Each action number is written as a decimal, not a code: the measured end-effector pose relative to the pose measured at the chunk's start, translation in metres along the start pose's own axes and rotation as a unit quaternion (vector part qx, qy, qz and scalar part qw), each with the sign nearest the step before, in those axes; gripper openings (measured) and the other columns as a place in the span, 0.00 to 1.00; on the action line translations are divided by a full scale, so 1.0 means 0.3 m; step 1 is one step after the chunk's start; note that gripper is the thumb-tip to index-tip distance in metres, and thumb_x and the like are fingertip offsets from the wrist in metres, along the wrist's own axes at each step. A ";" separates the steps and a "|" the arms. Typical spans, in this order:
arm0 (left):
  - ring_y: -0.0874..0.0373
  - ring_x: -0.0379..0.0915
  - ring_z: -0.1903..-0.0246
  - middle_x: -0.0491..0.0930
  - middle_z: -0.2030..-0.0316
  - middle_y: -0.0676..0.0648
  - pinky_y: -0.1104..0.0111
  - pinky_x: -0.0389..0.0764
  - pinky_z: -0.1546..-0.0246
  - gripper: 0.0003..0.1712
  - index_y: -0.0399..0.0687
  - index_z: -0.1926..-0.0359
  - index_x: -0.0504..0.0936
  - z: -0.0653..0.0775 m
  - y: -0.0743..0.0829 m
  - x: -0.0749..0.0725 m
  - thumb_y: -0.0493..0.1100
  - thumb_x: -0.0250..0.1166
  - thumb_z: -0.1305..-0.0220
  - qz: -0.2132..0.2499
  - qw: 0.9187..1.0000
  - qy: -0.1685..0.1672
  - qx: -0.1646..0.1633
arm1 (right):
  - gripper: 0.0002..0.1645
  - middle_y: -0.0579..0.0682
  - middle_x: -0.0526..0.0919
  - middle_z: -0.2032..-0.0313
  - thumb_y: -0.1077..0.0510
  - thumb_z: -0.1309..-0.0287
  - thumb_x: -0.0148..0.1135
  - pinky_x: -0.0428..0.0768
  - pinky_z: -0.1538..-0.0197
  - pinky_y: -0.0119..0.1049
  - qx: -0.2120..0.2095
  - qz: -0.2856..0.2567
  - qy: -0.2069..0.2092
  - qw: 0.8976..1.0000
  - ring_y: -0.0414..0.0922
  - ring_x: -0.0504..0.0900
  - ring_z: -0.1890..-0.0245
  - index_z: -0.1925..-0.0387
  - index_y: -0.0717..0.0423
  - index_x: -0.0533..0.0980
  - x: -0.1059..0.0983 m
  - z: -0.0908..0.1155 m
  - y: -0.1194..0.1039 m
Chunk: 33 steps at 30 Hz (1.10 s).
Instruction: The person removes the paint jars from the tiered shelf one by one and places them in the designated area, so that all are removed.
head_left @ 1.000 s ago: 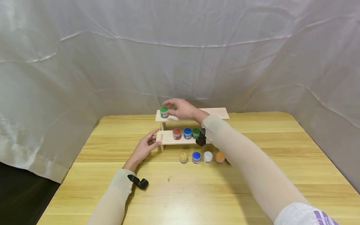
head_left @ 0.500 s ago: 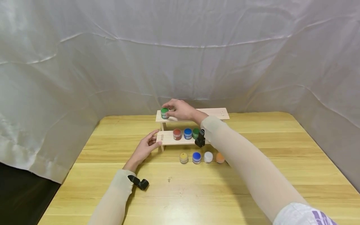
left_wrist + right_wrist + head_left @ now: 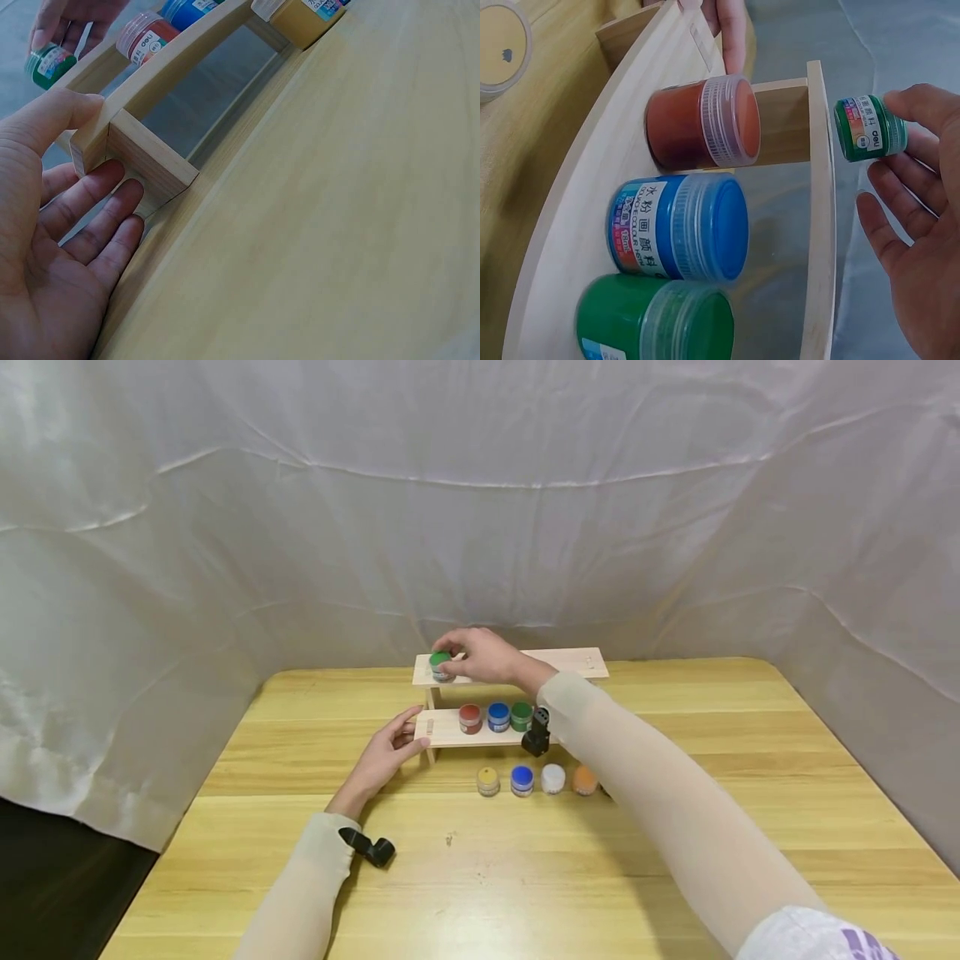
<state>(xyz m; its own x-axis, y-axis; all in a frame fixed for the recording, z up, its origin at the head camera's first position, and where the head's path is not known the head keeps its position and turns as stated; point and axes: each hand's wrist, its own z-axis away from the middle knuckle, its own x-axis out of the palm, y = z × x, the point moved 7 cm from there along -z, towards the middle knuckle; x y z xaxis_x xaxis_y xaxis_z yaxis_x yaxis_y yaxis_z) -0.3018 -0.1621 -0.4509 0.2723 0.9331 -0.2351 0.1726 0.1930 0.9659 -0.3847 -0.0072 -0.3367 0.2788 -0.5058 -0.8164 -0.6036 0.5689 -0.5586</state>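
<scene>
My right hand (image 3: 487,657) pinches a small green paint jar (image 3: 439,663) between thumb and fingers at the left end of the upper board of a two-tier wooden shelf (image 3: 562,658). In the right wrist view the jar (image 3: 870,127) shows a printed label and a clear lid. My left hand (image 3: 381,760) grips the left end of the lower board, thumb on top and fingers beneath, as the left wrist view shows. On that lower board stand a red jar (image 3: 470,719), a blue jar (image 3: 498,717) and another green jar (image 3: 521,716).
In front of the shelf, a yellow jar (image 3: 488,782), a blue jar (image 3: 522,781), a white jar (image 3: 553,779) and an orange jar (image 3: 584,780) form a row on the wooden table (image 3: 525,877). My right forearm covers the row's right end. Grey cloth (image 3: 480,543) hangs behind.
My right hand and the green paint jar have shifted slightly toward the front and right on the upper board. My left hand has stayed on the shelf's end.
</scene>
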 end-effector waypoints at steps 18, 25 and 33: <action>0.42 0.73 0.47 0.75 0.46 0.30 0.75 0.74 0.51 0.38 0.34 0.27 0.58 -0.005 0.005 -0.015 0.36 0.64 0.34 -0.002 1.000 0.001 0.003 | 0.25 0.43 0.78 0.55 0.49 0.37 0.64 0.75 0.45 0.38 -0.007 -0.010 0.003 1.000 0.43 0.75 0.51 0.41 0.51 0.76 -0.021 0.072 -0.052; 0.42 0.74 0.48 0.75 0.46 0.30 0.75 0.74 0.51 0.38 0.34 0.27 0.58 -0.009 0.006 -0.021 0.37 0.64 0.33 -0.003 1.000 0.002 0.004 | 0.23 0.43 0.78 0.52 0.50 0.38 0.64 0.76 0.46 0.36 -0.031 -0.001 -0.005 1.000 0.39 0.75 0.51 0.42 0.52 0.77 -0.011 0.103 -0.082; 0.41 0.74 0.47 0.75 0.45 0.30 0.74 0.74 0.52 0.38 0.36 0.27 0.58 -0.009 0.003 -0.027 0.37 0.64 0.33 -0.004 1.000 0.003 -0.001 | 0.21 0.41 0.79 0.54 0.50 0.37 0.64 0.76 0.49 0.38 -0.037 -0.019 -0.022 0.999 0.40 0.78 0.54 0.44 0.50 0.77 0.019 0.148 -0.108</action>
<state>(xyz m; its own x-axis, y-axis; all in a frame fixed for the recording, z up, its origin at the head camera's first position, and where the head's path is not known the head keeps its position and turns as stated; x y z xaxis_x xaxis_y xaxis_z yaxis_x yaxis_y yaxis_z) -0.3064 -0.1686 -0.4480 0.2646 0.9334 -0.2425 0.1733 0.2014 0.9641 -0.3303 0.0002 -0.3298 0.3336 -0.4965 -0.8014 -0.6445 0.5002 -0.5783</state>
